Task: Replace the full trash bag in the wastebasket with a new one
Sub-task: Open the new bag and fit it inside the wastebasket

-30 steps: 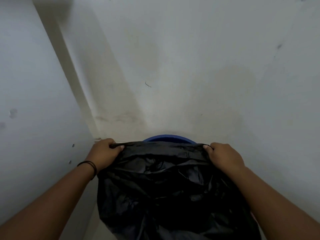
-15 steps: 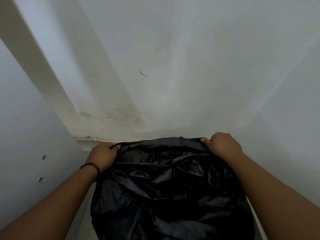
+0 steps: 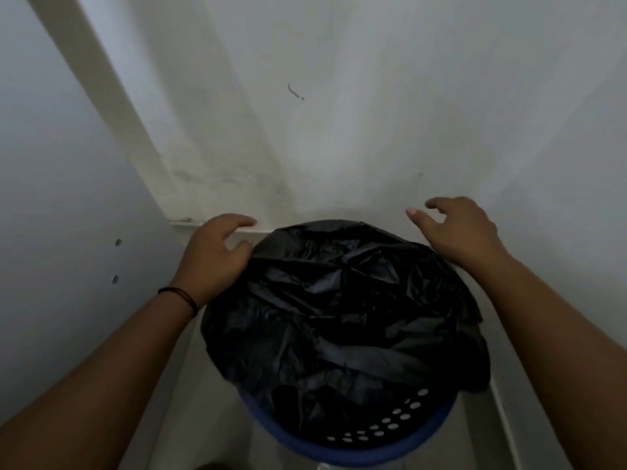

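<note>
Both hands flank bag edge, unclasped.

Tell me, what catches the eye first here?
The crumpled black trash bag fills the lower centre, spread over the mouth of a blue perforated wastebasket whose near rim still shows bare. Both hands are open at the bag's far edge: the left hand at its left side, the right hand at its right, before a scuffed white wall.
</note>
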